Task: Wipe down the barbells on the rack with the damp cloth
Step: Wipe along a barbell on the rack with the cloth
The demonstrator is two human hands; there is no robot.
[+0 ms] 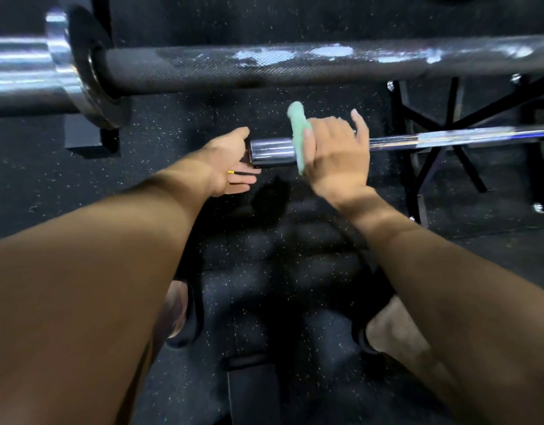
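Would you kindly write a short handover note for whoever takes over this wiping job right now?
Right hand grips the pale green damp cloth, wrapped round the lower chrome barbell's sleeve. Left hand, fingers straight, steadies that sleeve's end. Upper dark knurled barbell shows wet patches, seemingly wiped. Left to do: the lower bar's thin shaft.

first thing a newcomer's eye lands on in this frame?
Probably the pale green cloth at centre, wrapped over the lower chrome barbell under the right hand. Next, the thick dark knurled barbell across the top, streaked with wet-looking patches. The left hand, fingers straight, sits at the lower bar's sleeve end.
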